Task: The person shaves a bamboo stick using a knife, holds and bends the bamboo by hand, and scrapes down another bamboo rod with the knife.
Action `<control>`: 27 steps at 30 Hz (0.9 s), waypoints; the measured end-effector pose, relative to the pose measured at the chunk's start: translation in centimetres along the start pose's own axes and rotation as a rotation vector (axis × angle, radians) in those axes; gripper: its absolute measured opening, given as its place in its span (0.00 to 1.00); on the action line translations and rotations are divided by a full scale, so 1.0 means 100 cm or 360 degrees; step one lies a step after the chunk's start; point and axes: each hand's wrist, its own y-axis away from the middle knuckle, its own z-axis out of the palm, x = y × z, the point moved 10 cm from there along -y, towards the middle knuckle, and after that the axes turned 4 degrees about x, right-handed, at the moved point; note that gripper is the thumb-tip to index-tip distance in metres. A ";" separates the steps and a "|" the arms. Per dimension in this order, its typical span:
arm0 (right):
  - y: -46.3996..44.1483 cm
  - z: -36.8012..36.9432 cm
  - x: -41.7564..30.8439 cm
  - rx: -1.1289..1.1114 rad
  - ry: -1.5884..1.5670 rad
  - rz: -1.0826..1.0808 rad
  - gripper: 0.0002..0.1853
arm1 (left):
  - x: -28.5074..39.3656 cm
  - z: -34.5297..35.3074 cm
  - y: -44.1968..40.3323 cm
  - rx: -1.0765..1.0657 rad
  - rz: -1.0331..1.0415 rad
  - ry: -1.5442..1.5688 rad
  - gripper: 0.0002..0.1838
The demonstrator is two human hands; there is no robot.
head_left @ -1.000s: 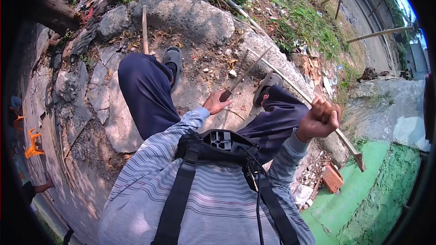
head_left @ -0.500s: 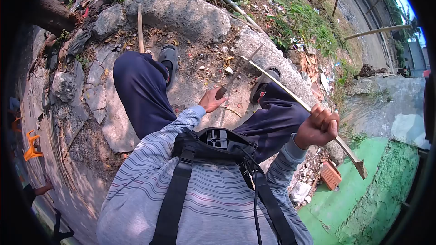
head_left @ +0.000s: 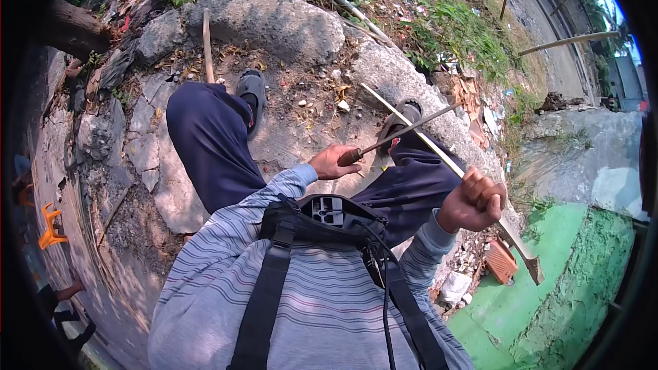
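My left hand (head_left: 333, 162) grips the dark handle of a thin file-like tool (head_left: 411, 127), whose rod slants up to the right. Its rod crosses over a long, pale, narrow strip (head_left: 439, 153). Closed in a fist, my right hand (head_left: 472, 201) holds this strip near its lower part. The strip runs from above my shoe down to a hooked, wider end (head_left: 535, 270) over the green surface. Whether the rod touches the strip, I cannot tell.
A wooden handle (head_left: 208, 48) leans by the large rock (head_left: 274, 24). An orange brick-like block (head_left: 501, 262) lies at the right beside the green surface (head_left: 548, 233). At the left are an orange chair (head_left: 51, 226) and another person's arm (head_left: 70, 291).
The tool in my left hand has swung right and lower, and its rod now crosses the strip. The strip and my right hand have shifted slightly left and down.
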 end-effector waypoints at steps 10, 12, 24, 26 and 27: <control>0.004 -0.002 0.001 0.0137 0.0027 -0.0010 0.17 | -0.030 -0.002 -0.010 0.0047 -0.0163 -0.0041 0.25; 0.005 0.000 0.001 0.0161 0.0036 -0.0003 0.17 | -0.041 -0.005 -0.014 0.0121 -0.0138 -0.0059 0.24; 0.009 0.005 0.002 0.0173 0.0058 -0.0014 0.17 | -0.085 -0.013 -0.034 0.0211 -0.0178 -0.0068 0.19; 0.008 0.004 0.002 0.0182 0.0064 -0.0023 0.17 | -0.091 -0.014 -0.041 0.0171 -0.0205 -0.0074 0.18; 0.007 0.004 0.001 0.0190 0.0090 -0.0034 0.17 | -0.092 -0.015 -0.044 0.0160 -0.0228 -0.0071 0.20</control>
